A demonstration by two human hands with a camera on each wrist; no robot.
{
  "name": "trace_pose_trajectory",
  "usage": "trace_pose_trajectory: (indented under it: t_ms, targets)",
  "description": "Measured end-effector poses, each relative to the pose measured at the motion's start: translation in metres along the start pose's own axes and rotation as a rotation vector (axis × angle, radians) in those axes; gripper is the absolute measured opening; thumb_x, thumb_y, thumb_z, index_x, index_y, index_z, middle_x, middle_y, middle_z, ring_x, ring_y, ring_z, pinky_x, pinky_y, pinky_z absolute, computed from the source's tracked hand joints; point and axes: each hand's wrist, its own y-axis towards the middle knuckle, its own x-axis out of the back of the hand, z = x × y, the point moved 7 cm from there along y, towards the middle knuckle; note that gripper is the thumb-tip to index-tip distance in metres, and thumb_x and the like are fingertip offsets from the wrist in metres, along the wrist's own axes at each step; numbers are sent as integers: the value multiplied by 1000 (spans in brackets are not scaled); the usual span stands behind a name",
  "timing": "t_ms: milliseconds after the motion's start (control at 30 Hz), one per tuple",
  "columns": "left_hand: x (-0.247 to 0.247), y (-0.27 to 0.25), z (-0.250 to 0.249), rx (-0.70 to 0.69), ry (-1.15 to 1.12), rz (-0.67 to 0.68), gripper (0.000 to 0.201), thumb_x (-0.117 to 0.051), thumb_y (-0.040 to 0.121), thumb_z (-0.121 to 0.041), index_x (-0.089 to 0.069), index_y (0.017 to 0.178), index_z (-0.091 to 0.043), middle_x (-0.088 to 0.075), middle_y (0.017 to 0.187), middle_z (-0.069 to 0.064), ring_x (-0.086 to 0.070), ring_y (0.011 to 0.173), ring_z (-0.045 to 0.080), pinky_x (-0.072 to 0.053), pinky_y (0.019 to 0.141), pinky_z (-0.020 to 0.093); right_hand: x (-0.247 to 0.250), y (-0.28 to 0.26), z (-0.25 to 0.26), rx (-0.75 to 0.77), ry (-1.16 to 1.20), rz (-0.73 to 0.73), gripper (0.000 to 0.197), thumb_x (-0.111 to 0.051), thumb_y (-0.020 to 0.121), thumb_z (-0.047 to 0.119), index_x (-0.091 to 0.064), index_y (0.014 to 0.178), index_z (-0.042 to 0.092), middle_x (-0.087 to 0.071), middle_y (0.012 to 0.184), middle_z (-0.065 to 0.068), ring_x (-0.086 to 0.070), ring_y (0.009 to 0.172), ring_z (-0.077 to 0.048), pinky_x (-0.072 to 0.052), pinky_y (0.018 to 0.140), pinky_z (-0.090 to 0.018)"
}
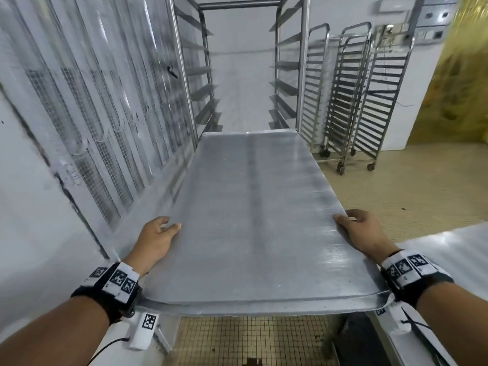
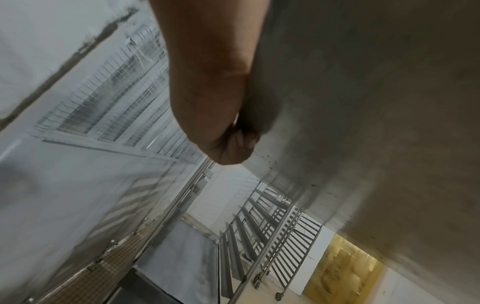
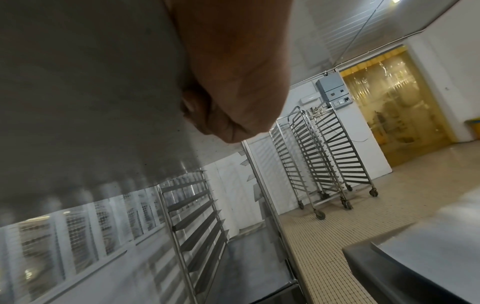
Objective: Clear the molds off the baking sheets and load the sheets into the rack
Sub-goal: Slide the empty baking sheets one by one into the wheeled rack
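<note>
Left hand [image 1: 155,240]: you grip the baking sheet [image 1: 253,220] by its left edge, thumb on top, fingers curled beneath.
Baking sheet: held level, mold-free, far edge at the rack [image 1: 301,75] mouth, aligned with runners.
Right hand [image 1: 363,233]: clamps the right edge likewise, balancing load.

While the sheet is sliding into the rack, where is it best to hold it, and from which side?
Hold the baking sheet by its two long edges near the end closest to you, one hand per side, as the left hand and right hand do now. It is wide, flat and level, and its far end points into the rack.
</note>
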Motion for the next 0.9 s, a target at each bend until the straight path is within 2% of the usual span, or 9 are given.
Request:
trace_pose_trajectory:
  t_ms: [67,167,267,333,400,533,667,767,900]
  targets:
    - [-6,22,-2,-8,27,0,22,-67,94,-19,-60,115,-14,-64,104,9,-62,83,17,-47,70,24,-9,25,1,5,-22,-10,25,-67,93,23,-67,86,-2,-59,51,-3,-47,36,-9,-34,37,-15]
    - [-20,64,3,-2,56,-16,23,-69,93,-22,-63,112,-11,-66,108,12,-66,97,29,-51,83,34,-23,71,1,27,-64,0,26,-68,93,23,-67,84,-1,-59,52,-5,-48,35,-9,-34,35,-17]
    - [-36,102,8,30,103,-19,34,-68,94,-23,-62,120,-2,-65,114,13,-63,97,28,-47,83,32,-35,108,7,65,-138,13,28,-69,91,27,-70,84,0,-64,55,-4,-52,38,-7,-39,37,-17]
    - [-48,125,6,42,140,-9,49,-68,94,-28,-57,132,0,-62,126,17,-62,101,27,-47,85,33,-40,132,10,82,-154,31,33,-74,87,36,-73,83,4,-70,62,-3,-60,45,-8,-45,44,-19]
    - [-58,144,2,34,159,4,51,-67,94,-28,-55,134,1,-61,127,17,-59,99,25,-44,85,32,-44,151,14,93,-200,47,35,-78,81,46,-74,81,11,-74,69,1,-69,57,-11,-49,53,-22]
    - [-77,189,4,59,178,-1,55,-67,94,-31,-54,137,-1,-61,130,21,-61,111,33,-48,93,38,-55,195,16,96,-253,43,35,-79,78,47,-73,85,13,-75,76,0,-72,71,-18,-54,64,-29]
    - [-92,233,5,80,175,-6,55,-67,93,-36,-55,137,-5,-61,130,18,-62,111,32,-50,98,42,-72,244,14,92,-282,35,35,-78,80,46,-71,87,13,-75,81,-1,-71,76,-19,-57,73,-35]
    - [-101,270,2,46,184,-13,52,-67,93,-34,-57,134,-5,-62,129,17,-62,111,32,-49,99,44,-90,278,16,76,-291,44,35,-77,81,45,-70,89,12,-74,83,-2,-71,77,-19,-54,72,-33]
    - [-112,327,-2,40,196,-2,55,-67,94,-32,-54,137,-1,-60,133,19,-59,117,33,-47,100,40,-113,324,26,66,-345,39,36,-74,84,48,-68,95,14,-69,81,5,-65,73,-11,-44,59,-22]
